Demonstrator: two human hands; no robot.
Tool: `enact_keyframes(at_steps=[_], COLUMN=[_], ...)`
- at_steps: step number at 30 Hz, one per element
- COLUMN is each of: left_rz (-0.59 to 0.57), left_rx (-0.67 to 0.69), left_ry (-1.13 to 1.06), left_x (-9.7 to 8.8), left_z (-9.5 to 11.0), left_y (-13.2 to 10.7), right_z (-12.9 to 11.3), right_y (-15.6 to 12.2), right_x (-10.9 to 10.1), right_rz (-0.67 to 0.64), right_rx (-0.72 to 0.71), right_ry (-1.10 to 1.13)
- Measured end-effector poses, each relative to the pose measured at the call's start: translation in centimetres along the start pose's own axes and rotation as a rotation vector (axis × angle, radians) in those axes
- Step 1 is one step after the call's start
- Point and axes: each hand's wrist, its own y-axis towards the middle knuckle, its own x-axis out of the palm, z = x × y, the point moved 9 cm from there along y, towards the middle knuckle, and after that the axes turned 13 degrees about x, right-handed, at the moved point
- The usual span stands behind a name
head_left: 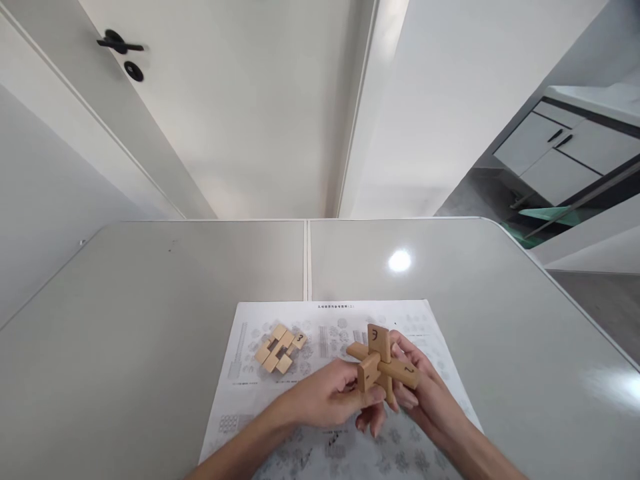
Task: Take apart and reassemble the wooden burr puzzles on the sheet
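A wooden burr puzzle (384, 365) of crossed interlocking bars is held between both hands above the printed sheet. Handwritten numbers mark the ends of its bars. My left hand (334, 395) grips it from the left, with the thumb along a lower bar and other fingers curled beneath. On the opposite side, my right hand (425, 383) holds the puzzle, its fingers partly hidden behind the bars. To the left of my hands, a second wooden block puzzle (280, 349) lies on the sheet, one of its blocks marked "3".
A white sheet (260, 400) printed with many small diagrams lies under the hands on the grey table (150, 320). A seam crosses the tabletop. Beyond the far edge stands a white door (240, 100) with a black handle (119, 43). White cabinets (560, 147) are at the right.
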Motion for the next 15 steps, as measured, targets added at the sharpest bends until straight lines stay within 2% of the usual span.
enact_keyframes(at_steps=[4,8,15], left_rz=[-0.004,0.055,0.140], left_rx=[0.040,0.025,-0.012], left_ry=[-0.048,-0.038,0.013], left_x=[0.0,-0.7,-1.2], left_z=[0.3,-0.1,-0.4], left_y=[0.2,0.1,-0.2], right_z=[0.2,-0.3,-2.1], right_y=[0.1,0.2,0.8], right_x=[0.2,0.2,-1.7], right_rz=[-0.001,-0.011,0.071], right_rx=[0.035,0.023,-0.062], right_ry=[0.012,0.019,0.077])
